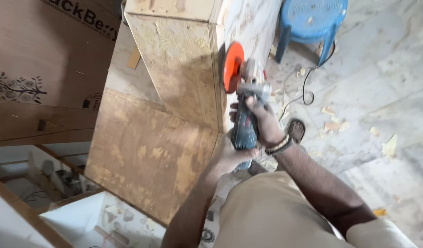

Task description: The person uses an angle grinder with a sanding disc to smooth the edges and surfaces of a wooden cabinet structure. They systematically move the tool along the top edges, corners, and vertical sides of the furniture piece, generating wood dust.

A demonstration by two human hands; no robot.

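now, tool: a blue-grey handheld angle grinder [246, 115] with a grey metal head and a round orange sanding disc [232, 67], sitting just right of frame centre, body running from 6 o'clock up to 12 o'clock, disc at the top.
disc: stands on edge, its face turned toward 9 o'clock, touching or just beside the right edge of a pale, glue-stained plywood box [174, 69]; whether it spins cannot be told.
right hand [265, 123]: fingers curled tight around the upper body of the grinder from the 3 o'clock side, a beaded band on the wrist.
left hand [230, 155]: wrapped around the lower end of the grinder at 6 o'clock, fingers pressed closed on it, forearm running down toward 7 o'clock.
workpiece: the plywood box spreads from 12 o'clock down to 8 o'clock, its slanted panels patched in yellow-brown.
cord: a thin black power cable [306, 87] loops on the floor at 2 o'clock of the grinder.
foot: a sandalled foot [296, 130] just beside the right wrist at 3 o'clock.
floor: pale marble floor [386, 82] strewn with wood chips.
stool: a blue plastic stool [312, 23] at 1 o'clock, well apart.
far left: brown printed cardboard sheet [41, 69] at 9 o'clock.
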